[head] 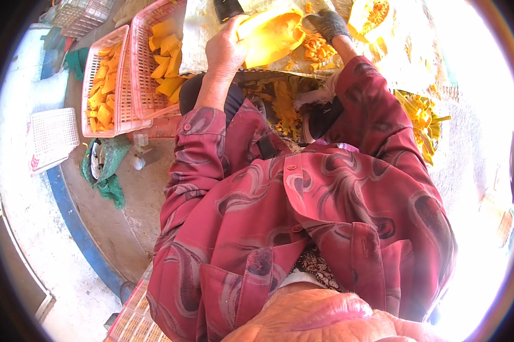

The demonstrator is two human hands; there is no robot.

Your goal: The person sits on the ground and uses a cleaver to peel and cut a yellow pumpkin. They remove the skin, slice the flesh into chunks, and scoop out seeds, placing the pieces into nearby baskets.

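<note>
Near the top of the view, my bare left hand (pixel 227 45) grips the left end of a hollowed pumpkin half (pixel 274 40), its cut cavity facing up. My right hand (pixel 328 26), in a dark grey glove, is curled at the pumpkin's other end. A pale edge shows by its fingertips, but blur hides whether it is a tool. Just below that hand, a clump of stringy pumpkin pulp (pixel 319 48) lies on the sheet-covered work surface (pixel 197 47). Another pumpkin half (pixel 368 17), with seeds and fibres inside, lies to the right.
Two pink plastic crates (pixel 124 81) (pixel 143 96) at the left hold pumpkin pieces (pixel 101 98). Peelings (pixel 284 107) lie below the work surface, and more peelings (pixel 423 124) sit at right. A dark flat object (pixel 228 9) rests at the top. A green mesh bag (pixel 109 171) lies on the floor.
</note>
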